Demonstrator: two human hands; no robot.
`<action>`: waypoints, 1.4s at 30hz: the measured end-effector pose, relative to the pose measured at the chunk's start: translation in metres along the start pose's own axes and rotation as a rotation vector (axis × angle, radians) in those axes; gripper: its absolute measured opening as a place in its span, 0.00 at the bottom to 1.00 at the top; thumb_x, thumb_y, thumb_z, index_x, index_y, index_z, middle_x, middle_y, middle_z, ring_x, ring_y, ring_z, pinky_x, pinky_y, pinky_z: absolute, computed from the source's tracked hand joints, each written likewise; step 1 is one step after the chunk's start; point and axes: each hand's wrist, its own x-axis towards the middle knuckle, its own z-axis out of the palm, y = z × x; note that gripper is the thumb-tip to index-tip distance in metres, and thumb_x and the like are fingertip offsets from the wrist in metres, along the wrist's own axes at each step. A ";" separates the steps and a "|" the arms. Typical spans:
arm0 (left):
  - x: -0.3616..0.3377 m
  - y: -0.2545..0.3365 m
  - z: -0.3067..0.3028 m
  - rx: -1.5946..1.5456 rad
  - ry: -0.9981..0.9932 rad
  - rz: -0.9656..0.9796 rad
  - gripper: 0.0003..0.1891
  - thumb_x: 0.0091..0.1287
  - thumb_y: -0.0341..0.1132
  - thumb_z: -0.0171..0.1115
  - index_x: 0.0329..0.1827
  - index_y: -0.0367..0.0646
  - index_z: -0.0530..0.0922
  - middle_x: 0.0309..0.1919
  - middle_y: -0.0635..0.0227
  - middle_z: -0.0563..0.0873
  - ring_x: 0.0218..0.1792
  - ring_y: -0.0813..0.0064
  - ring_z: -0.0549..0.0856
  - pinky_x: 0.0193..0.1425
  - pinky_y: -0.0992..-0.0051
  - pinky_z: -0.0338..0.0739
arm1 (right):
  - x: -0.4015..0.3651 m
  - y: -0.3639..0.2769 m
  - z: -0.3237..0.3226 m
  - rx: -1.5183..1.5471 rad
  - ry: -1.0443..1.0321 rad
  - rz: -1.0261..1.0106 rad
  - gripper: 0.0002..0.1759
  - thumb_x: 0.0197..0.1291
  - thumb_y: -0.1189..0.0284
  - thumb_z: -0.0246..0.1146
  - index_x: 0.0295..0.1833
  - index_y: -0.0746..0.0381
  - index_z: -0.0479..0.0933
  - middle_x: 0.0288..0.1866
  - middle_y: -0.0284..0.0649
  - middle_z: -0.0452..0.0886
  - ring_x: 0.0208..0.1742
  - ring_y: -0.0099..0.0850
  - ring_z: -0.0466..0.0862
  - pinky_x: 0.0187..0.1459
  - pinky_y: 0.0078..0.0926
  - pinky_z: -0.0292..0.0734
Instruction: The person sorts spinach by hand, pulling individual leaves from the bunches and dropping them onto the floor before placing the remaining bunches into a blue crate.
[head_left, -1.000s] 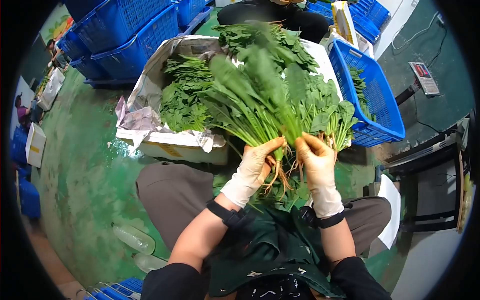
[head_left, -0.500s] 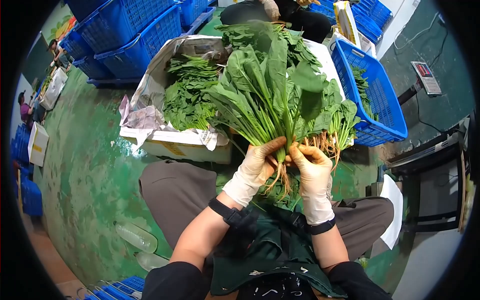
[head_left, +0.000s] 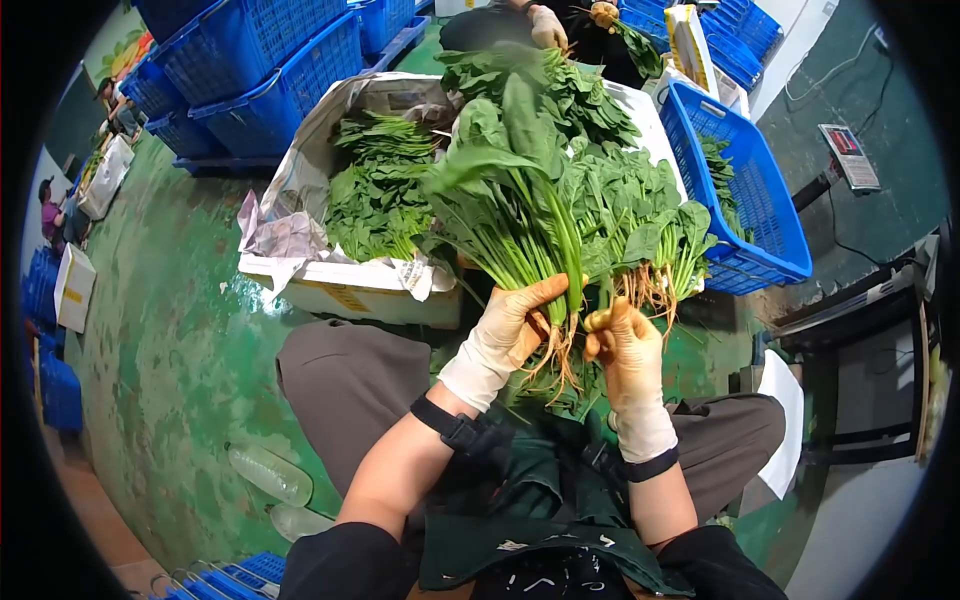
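Head view, white box [head_left: 350,287] of loose spinach [head_left: 375,205], left hand [head_left: 512,328] holding bunch [head_left: 520,205]

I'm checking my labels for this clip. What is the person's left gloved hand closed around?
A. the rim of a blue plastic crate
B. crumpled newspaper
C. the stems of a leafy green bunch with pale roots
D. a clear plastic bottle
C: the cream-gloved left hand wraps the stems of the leafy green bunch, with the pale roots dangling below its fingers.
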 end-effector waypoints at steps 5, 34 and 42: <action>0.004 -0.012 -0.003 0.225 0.126 0.174 0.17 0.59 0.25 0.63 0.51 0.36 0.73 0.44 0.62 0.81 0.41 0.69 0.83 0.45 0.70 0.80 | 0.011 -0.006 0.022 -0.339 0.052 -0.234 0.18 0.55 0.72 0.67 0.49 0.69 0.73 0.34 0.36 0.80 0.29 0.15 0.75 0.27 0.11 0.68; 0.003 -0.004 -0.012 -0.082 0.065 0.063 0.15 0.59 0.24 0.61 0.51 0.36 0.74 0.44 0.63 0.83 0.40 0.72 0.84 0.45 0.74 0.81 | -0.007 -0.003 0.000 -0.469 0.322 -0.375 0.11 0.55 0.75 0.67 0.43 0.66 0.79 0.30 0.29 0.78 0.24 0.13 0.71 0.24 0.08 0.64; -0.004 -0.007 -0.001 0.113 0.063 0.121 0.19 0.60 0.28 0.60 0.55 0.36 0.70 0.44 0.61 0.82 0.45 0.66 0.82 0.52 0.68 0.78 | 0.001 0.000 0.024 -0.215 0.089 -0.043 0.12 0.55 0.70 0.67 0.38 0.69 0.76 0.25 0.35 0.79 0.22 0.17 0.77 0.22 0.11 0.68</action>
